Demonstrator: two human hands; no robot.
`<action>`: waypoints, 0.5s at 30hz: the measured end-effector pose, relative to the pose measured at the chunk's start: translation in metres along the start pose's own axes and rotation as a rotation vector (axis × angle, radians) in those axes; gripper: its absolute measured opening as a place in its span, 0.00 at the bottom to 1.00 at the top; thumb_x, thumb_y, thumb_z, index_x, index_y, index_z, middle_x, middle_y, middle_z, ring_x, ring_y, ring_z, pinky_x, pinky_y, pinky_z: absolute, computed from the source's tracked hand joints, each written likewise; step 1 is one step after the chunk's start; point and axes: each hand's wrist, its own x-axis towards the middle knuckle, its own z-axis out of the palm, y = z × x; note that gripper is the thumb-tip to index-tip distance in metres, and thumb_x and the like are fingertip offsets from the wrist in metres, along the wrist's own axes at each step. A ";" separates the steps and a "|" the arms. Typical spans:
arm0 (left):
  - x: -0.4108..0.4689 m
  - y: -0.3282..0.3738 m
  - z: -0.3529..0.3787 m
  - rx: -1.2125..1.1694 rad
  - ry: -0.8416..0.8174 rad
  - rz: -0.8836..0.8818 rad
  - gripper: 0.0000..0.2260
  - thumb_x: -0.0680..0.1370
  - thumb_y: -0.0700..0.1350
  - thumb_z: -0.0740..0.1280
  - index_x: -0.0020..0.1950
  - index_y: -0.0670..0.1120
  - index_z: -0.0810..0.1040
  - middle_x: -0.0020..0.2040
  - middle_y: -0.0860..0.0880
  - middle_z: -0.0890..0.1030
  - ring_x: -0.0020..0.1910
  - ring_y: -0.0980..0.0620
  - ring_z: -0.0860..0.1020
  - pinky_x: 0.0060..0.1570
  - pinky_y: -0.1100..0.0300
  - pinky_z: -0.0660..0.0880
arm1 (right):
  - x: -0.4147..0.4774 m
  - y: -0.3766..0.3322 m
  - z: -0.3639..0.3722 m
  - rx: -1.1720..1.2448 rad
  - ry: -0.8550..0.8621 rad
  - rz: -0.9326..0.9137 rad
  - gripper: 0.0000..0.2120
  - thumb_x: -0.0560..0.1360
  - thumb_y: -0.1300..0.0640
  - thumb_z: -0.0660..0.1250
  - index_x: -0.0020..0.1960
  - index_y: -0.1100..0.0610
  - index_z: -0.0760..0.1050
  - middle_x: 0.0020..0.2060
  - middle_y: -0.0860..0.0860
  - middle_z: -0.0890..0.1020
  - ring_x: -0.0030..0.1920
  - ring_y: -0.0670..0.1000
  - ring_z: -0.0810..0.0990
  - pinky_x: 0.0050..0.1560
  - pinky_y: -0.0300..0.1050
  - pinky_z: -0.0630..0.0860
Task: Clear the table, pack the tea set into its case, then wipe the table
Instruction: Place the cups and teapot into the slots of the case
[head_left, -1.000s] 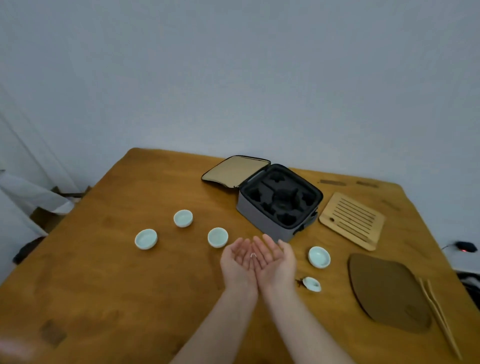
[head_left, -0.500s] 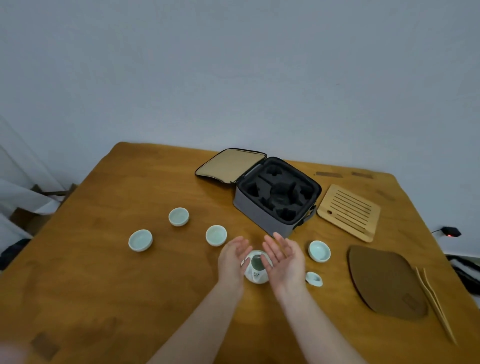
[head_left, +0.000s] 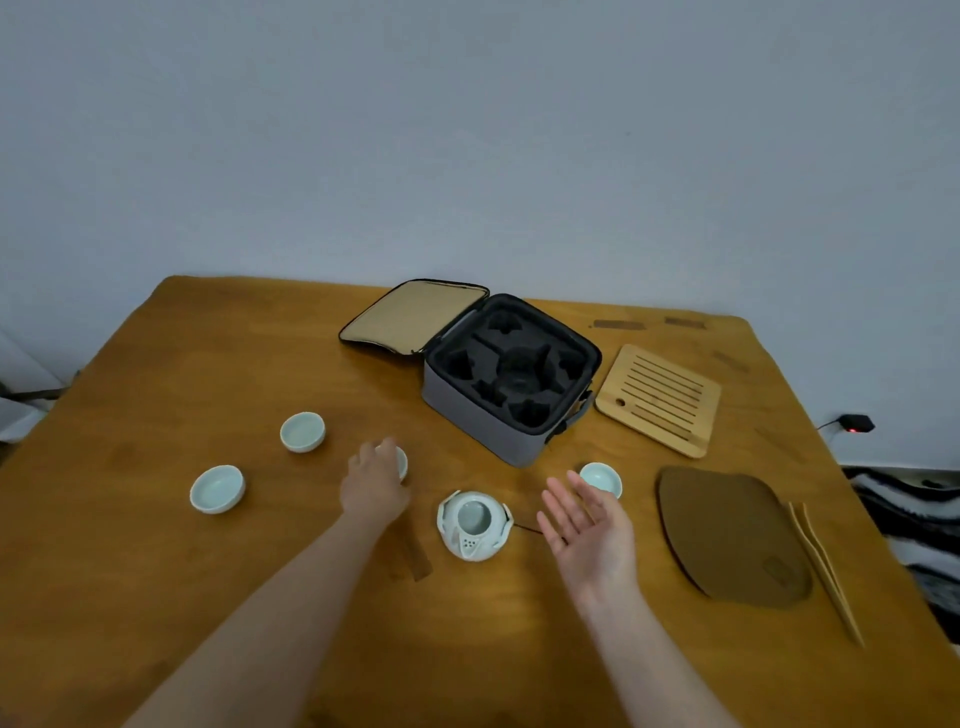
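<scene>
Four cups (head_left: 302, 431) sit unpacked; left hand (head_left: 375, 483) covers one, grip indeterminate, right hand (head_left: 589, 525) shows fingers (head_left: 557, 494) spread; lifting it into the case (head_left: 467, 410) appears next.

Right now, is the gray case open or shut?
Open. The gray case has its tan-lined lid flipped back onto the table, and its black foam slots show.

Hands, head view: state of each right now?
Left hand: fingers lie over a cup; cannot tell whether it grips.
Right hand: open, palm up, holding nothing.
</scene>
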 end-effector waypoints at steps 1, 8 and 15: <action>0.003 0.001 0.003 0.025 -0.014 -0.002 0.32 0.74 0.47 0.71 0.74 0.50 0.60 0.70 0.46 0.65 0.68 0.44 0.66 0.61 0.50 0.72 | 0.003 -0.003 -0.002 0.003 0.004 0.002 0.14 0.79 0.55 0.60 0.61 0.58 0.77 0.54 0.56 0.84 0.60 0.56 0.79 0.66 0.56 0.71; 0.020 -0.001 0.007 0.076 0.008 -0.010 0.26 0.76 0.48 0.70 0.70 0.49 0.65 0.67 0.45 0.68 0.66 0.43 0.66 0.58 0.51 0.73 | 0.024 -0.014 0.002 0.000 -0.015 0.013 0.14 0.79 0.55 0.61 0.62 0.58 0.77 0.55 0.57 0.84 0.60 0.56 0.80 0.64 0.55 0.72; 0.020 0.017 -0.004 -0.095 0.217 0.146 0.27 0.71 0.56 0.72 0.67 0.50 0.70 0.58 0.48 0.73 0.56 0.48 0.72 0.52 0.56 0.72 | 0.061 -0.023 0.022 -0.272 -0.066 -0.139 0.12 0.79 0.56 0.63 0.60 0.56 0.78 0.56 0.52 0.83 0.60 0.51 0.79 0.60 0.47 0.75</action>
